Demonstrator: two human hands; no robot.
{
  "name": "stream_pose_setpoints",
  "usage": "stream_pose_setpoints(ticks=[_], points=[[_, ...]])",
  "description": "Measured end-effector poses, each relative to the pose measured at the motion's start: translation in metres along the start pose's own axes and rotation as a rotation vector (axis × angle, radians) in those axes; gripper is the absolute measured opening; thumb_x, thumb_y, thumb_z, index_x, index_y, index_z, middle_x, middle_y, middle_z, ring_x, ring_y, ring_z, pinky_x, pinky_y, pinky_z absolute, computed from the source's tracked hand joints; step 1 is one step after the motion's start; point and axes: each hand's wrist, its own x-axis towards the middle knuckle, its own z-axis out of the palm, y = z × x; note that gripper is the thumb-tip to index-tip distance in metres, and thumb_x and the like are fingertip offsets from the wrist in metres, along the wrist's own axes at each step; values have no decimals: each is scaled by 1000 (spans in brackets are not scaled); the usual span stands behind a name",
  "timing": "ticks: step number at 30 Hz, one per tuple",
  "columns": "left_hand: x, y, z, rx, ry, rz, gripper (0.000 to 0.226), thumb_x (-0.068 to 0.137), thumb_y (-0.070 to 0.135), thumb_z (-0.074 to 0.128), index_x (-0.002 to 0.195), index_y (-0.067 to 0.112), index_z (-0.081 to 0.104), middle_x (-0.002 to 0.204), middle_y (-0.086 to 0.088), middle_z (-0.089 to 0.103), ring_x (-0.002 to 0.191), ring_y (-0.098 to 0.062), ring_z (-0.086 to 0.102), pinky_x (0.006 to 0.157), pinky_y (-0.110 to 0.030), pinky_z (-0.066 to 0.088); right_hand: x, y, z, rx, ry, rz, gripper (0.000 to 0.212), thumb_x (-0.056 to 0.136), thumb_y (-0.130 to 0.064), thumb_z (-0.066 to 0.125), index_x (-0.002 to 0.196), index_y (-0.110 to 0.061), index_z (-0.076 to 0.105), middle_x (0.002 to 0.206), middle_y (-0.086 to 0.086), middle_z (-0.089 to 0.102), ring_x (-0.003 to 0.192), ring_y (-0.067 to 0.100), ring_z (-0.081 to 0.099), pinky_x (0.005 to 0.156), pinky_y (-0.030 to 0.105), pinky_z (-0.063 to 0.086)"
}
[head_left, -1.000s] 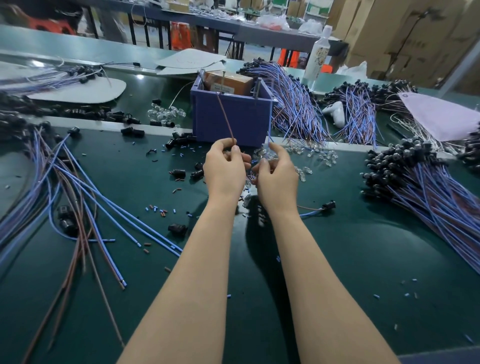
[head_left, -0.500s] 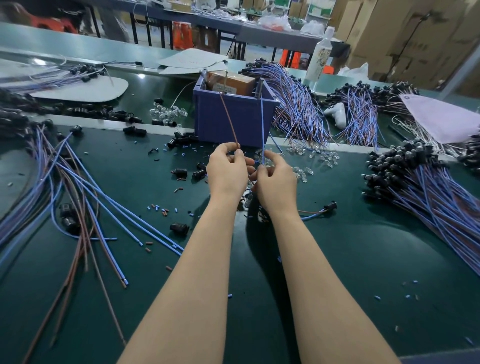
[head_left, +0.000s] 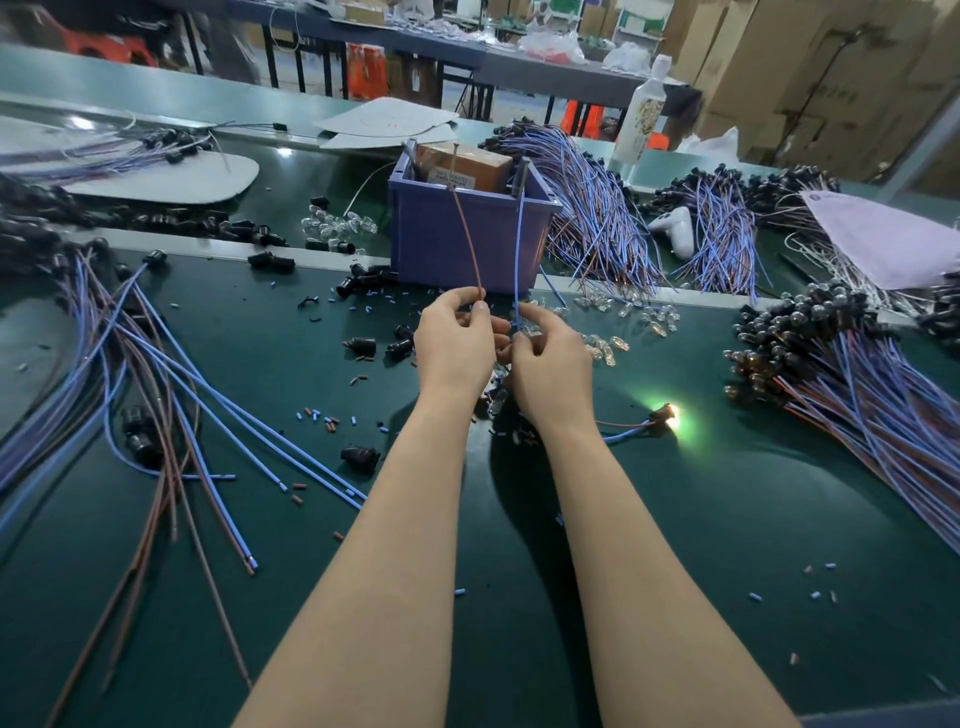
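My left hand (head_left: 454, 345) pinches a brown wire (head_left: 467, 244) that rises to the purple bin (head_left: 462, 244), its tip at the bin's rim. My right hand (head_left: 550, 364) pinches a blue wire (head_left: 518, 254) whose end also reaches the top of the bin. Both hands are close together over the green mat (head_left: 701, 519). The two wires trail out under my right wrist to a black lamp socket (head_left: 662, 414) on the mat, and its bulb is lit. A cardboard box (head_left: 462, 166) sits inside the bin.
Loose blue and brown wires (head_left: 171, 415) lie at the left. A large bundle of wired sockets (head_left: 857, 384) lies at the right, more bundles (head_left: 597, 208) behind the bin. Clear bulbs (head_left: 639, 312), black sockets (head_left: 358, 457) and cut insulation bits dot the mat. A bottle (head_left: 644, 117) stands behind.
The blue wire swung up until its end reached the bin, beside the brown one. The bulb in the socket to the right of my wrist has lit up.
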Motion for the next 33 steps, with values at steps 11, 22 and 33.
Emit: stream_pose_setpoints(ticks=[11, 22, 33], points=[[-2, 1, -2, 79, 18, 58, 13, 95, 13, 51, 98, 13, 64, 80, 4, 69, 85, -16, 67, 77, -27, 54, 0, -2, -4, 6, -21, -30, 17, 92, -11, 50, 102, -14, 63, 93, 6, 70, 84, 22, 63, 77, 27, 46], [-18, 73, 22, 25, -76, 461, 9, 91, 22, 62, 82, 20, 63, 74, 10, 62, 63, 1, 53, 65, -15, 44, 5, -29, -70, -171, 144, -336, 20, 94, -26, 57, 93, -10, 69, 77, 1, 53, 70, 15, 48, 64, 26, 31], [-100, 84, 195, -522, -719, -408, 30, 103, 24, 40, 81, 9, 53, 43, 7, 53, 32, 0, 40, 34, -10, 33, -12, 32, -219, 805, 974, 14, 30, 96, -10, 46, 70, -15, 60, 50, -7, 60, 43, 6, 53, 46, 20, 44]])
